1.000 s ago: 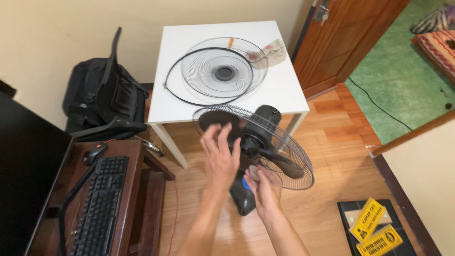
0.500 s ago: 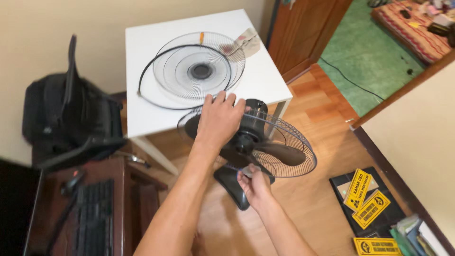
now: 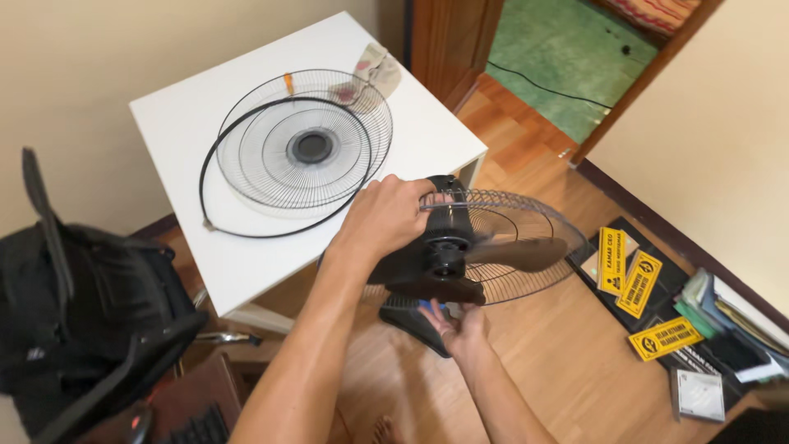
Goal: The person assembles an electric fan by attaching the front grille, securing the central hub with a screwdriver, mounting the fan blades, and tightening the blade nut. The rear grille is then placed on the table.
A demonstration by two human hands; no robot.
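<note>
The wooden floor [image 3: 575, 362] fills the lower part of my view, with warm orange-brown boards. At about 1 o'clock a wooden door [image 3: 448, 41] stands open, and behind it a green floor [image 3: 567, 57] goes into another room. A cream wall [image 3: 90, 49] runs along the top left, and another cream wall [image 3: 707, 156] is on the right.

The white tabletop [image 3: 205, 263] is at about 11 o'clock, square and plain. On it lies a round wire front grill [image 3: 300, 144], flat, with a thin black ring [image 3: 218, 156] partly around it. A crumpled cloth [image 3: 374, 66] touches the far edge of the grill.

At 8 o'clock a black bag [image 3: 90, 312] sits on a dark chair.

The fan [image 3: 448, 255] is in the centre, just in front of the tabletop, its head tilted. The rear wire guard [image 3: 526, 238] and dark blades [image 3: 518, 253] are still on it, and its black base [image 3: 411, 321] stands on the floor.

My left hand [image 3: 386, 218] is closed over the top of the motor housing, holding it. My right hand [image 3: 456, 321] is under the fan head, the fingers curled up near the blade hub; I cannot tell what it grips.

At 3 o'clock yellow signs [image 3: 637, 284] and stacked books [image 3: 731, 321] lie on the floor by the wall.
</note>
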